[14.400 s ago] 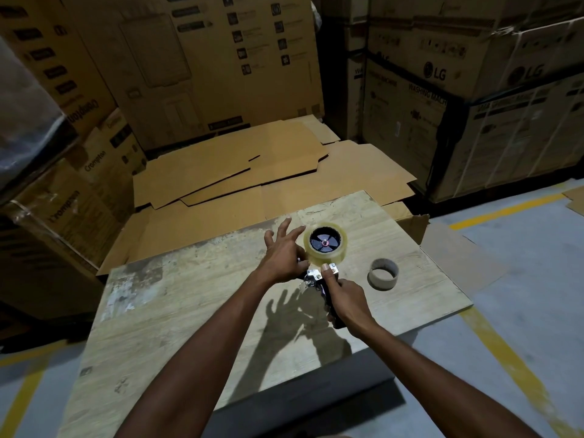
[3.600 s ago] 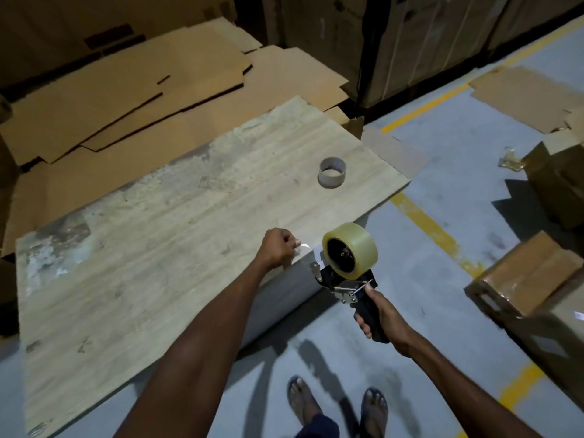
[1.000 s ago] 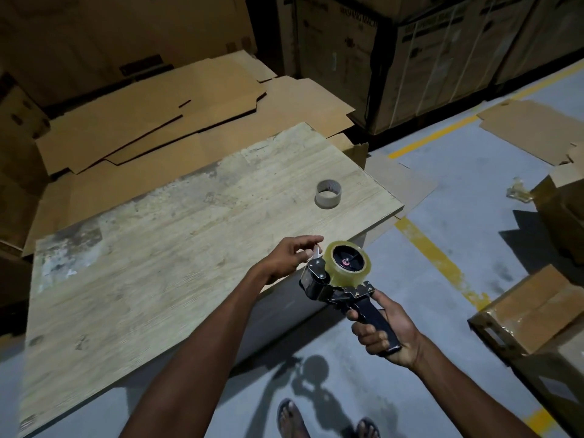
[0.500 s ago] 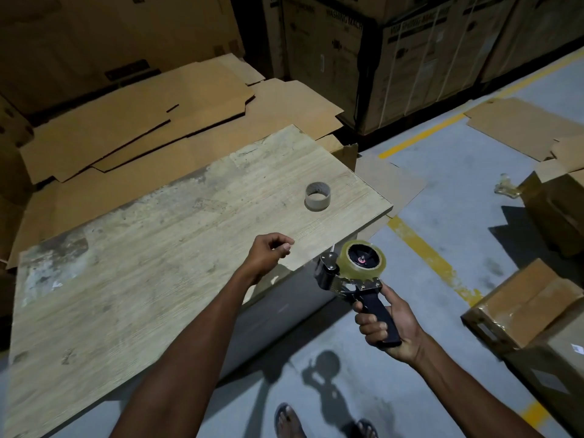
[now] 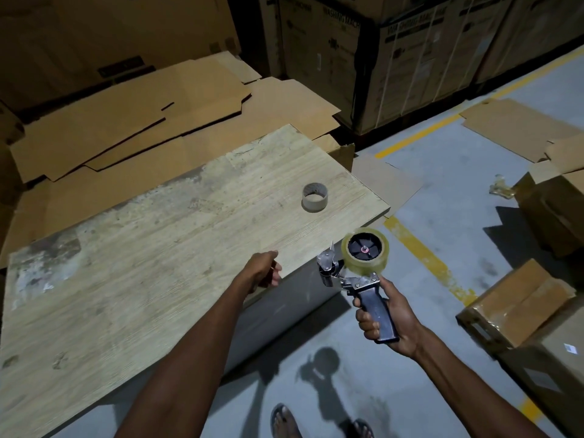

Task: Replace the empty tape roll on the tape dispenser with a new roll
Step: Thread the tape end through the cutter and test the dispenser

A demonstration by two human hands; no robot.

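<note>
My right hand [image 5: 390,317] grips the dark handle of the tape dispenser [image 5: 354,276], held in the air off the table's front right corner. A full roll of clear tape [image 5: 366,251] sits on the dispenser's black hub, above the metal blade and roller at its left. My left hand [image 5: 264,273] hovers at the table's front edge, a short way left of the dispenser, with its fingers curled and nothing visible in them. The empty cardboard core [image 5: 314,197] stands on the wooden table top [image 5: 142,263] near its right end.
Flattened cardboard sheets [image 5: 142,121] lie behind the table. Tall printed cartons [image 5: 395,58] stand at the back right. Smaller boxes [image 5: 518,308] sit on the grey floor at the right, beside a yellow floor line [image 5: 423,257]. My sandalled feet [image 5: 319,422] show at the bottom.
My left hand has let go of the tape end at the dispenser and drawn back left to the table edge. The right hand has turned the dispenser upright, roll facing me.
</note>
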